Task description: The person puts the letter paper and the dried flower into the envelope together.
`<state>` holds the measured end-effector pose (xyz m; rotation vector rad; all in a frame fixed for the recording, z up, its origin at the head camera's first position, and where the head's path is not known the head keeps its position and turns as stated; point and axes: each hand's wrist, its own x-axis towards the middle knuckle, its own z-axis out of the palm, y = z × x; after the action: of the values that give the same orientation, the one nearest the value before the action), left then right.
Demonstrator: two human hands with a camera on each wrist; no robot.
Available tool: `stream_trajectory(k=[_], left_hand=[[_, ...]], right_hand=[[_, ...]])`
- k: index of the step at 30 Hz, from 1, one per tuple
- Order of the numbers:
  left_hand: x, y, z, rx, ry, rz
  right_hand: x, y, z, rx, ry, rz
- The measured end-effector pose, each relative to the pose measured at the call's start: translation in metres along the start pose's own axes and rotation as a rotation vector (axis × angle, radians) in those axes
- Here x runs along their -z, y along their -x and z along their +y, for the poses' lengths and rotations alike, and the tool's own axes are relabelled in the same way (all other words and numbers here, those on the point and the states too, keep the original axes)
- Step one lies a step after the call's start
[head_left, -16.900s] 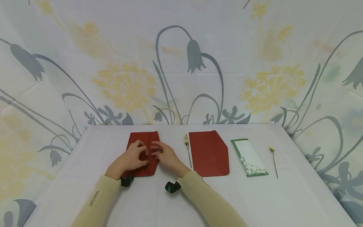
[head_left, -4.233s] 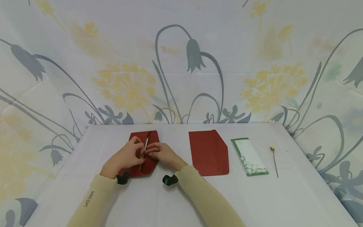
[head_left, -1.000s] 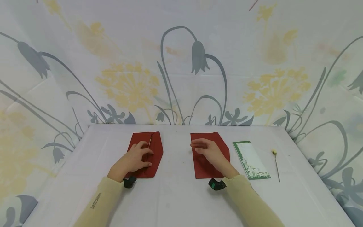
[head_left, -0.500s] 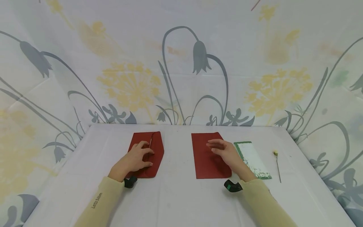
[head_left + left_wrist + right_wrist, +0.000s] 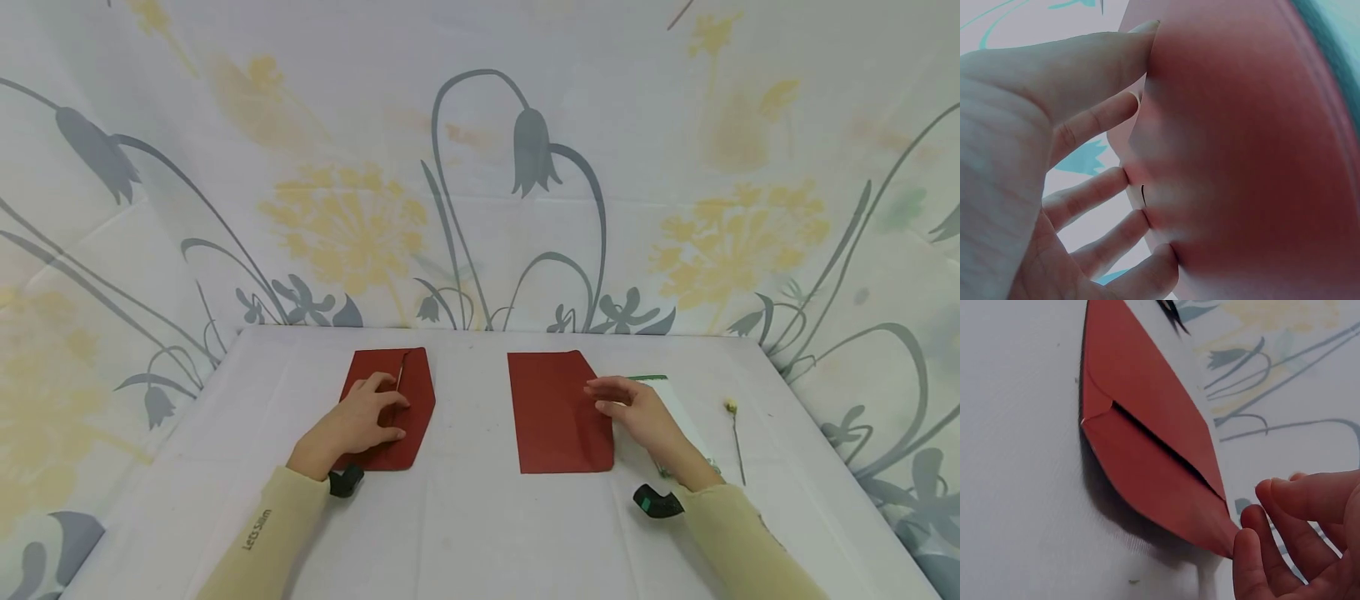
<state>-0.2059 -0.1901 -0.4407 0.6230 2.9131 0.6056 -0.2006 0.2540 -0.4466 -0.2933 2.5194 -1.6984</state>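
My left hand rests on a red envelope on the left, fingers spread. Its fingertips and thumb press the red paper in the left wrist view. A thin pale edge shows in that envelope's opening beside the fingers; the rest is hidden. My right hand holds nothing, its fingers loosely bent, over the flap side of a second red envelope. Partly covered by that hand lies a white card with a green floral border. The right wrist view shows a red envelope with a dark slit.
A yellow dried flower on a thin stem lies to the right of the card. A white cloth covers the table, and a floral-printed curtain hangs behind it.
Earlier, both hands held a narrow strip upright at the left envelope, and a flower beside the right envelope disappeared from view. Since then my right hand has moved right; the left stays.
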Motion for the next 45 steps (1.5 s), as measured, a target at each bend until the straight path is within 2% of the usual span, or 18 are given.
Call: stream_trajectory(k=[9,17,22,29,35,45], left_hand=[[0.000,-0.001,0.000,0.001,-0.001,-0.005],[0.001,-0.001,0.001,0.008,0.006,-0.011],[0.002,-0.001,0.001,0.006,0.007,-0.010],[0.002,0.001,0.002,0.004,-0.004,-0.011],[0.001,0.002,0.003,-0.003,-0.011,-0.007],[0.002,0.003,0.004,-0.005,-0.052,0.004]], right_hand=[[0.006,0.008,0.008,0.014,0.134,-0.029],[0.005,0.011,0.008,0.208,0.439,-0.053],[0.005,0.012,0.009,0.234,0.571,-0.116],[0.004,0.011,0.008,0.201,0.638,-0.238],[0.001,0.012,0.006,0.185,0.617,-0.309],[-0.002,0.014,0.002,0.175,0.656,-0.361]])
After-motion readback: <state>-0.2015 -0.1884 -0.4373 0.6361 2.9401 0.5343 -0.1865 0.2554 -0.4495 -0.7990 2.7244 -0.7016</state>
